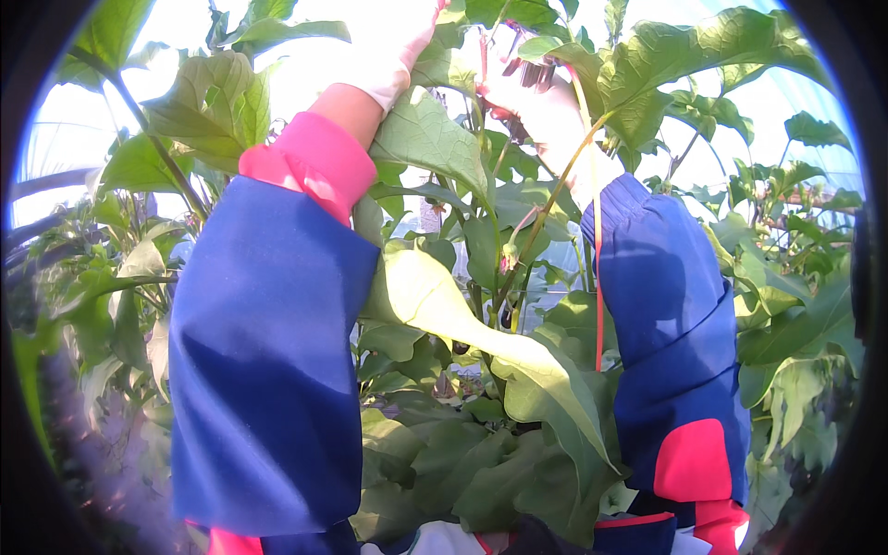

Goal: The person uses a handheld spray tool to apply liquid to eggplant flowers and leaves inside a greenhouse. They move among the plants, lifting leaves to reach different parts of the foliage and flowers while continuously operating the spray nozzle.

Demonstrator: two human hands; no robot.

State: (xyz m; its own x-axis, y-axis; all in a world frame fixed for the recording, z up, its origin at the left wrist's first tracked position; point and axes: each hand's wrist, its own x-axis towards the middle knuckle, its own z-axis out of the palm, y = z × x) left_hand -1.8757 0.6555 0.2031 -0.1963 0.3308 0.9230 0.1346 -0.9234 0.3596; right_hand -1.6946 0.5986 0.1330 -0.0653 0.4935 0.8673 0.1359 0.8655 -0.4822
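Note:
Raised to the top edge, my left hand (395, 48) wears a pale glove and is washed out by glare. Its fingers run out of view, so what they touch is hidden. My right hand (538, 114), also in a pale glove, is raised among the upper leaves and closed around a dark, partly shiny object (535, 75), perhaps a tool. A thin red strip (598, 277) hangs down past my right wrist. Between my arms stands an eggplant plant (517, 284) with a broad sunlit leaf (451, 319) and a drooping withered flower (510, 257).
Small dark fruits (506, 319) hang low among the stems. A large leaf (430, 139) lies against my left wrist. More eggplant foliage (784, 277) crowds the right side, and leaves (125, 298) fill the left. Clear plastic sheeting (825, 166) shows behind the plants.

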